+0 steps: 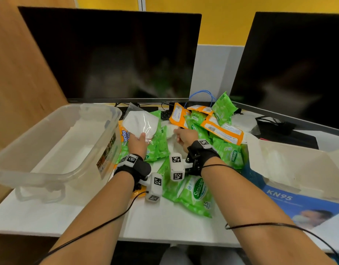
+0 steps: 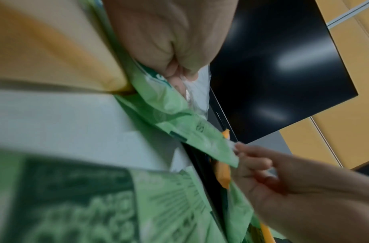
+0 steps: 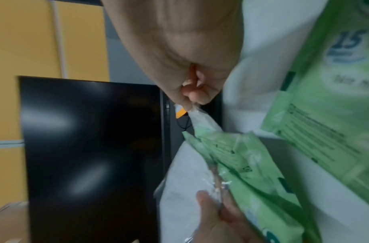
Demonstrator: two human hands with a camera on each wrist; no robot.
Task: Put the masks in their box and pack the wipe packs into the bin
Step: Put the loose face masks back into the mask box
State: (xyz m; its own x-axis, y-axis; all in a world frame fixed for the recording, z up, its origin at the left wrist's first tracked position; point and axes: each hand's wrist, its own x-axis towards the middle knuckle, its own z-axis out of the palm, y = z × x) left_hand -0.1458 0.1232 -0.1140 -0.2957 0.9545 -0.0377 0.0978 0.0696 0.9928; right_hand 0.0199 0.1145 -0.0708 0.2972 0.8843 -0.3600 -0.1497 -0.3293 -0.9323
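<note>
Your two hands are out over a heap of wipe packs and wrapped masks in the middle of a white desk (image 1: 174, 224), in front of two dark monitors (image 1: 115, 54). Your left hand (image 1: 138, 144) has its fingers (image 2: 176, 69) curled onto the near edge of a white mask in a clear wrapper (image 1: 140, 123), lifted clear of the heap, its flat face tilted up toward you and its long axis running away from you to the left. Your right hand (image 1: 184, 137) reaches into the pile just beside it, thumb and fingers (image 3: 195, 94) pinched on a twisted bit of clear plastic film (image 3: 197, 115); this looks like the wrapper of a second mask, though what it encloses is hidden under green wipe packs (image 1: 189, 192). The open mask box (image 1: 291, 169), blue with KN95 printed on its side, stands at your right, well apart from the left hand and near your right forearm. The clear plastic bin (image 1: 55, 146) stands at your left, beside the left hand, with no packs visible inside it. So the held mask lies on the far side from its box: to drop it in, your left hand would likely have to cross over the heap and your right arm, or pass the mask to the right hand, which is nearer. Orange wipe packs (image 1: 222, 131) lie further back in the heap, unsorted.
</note>
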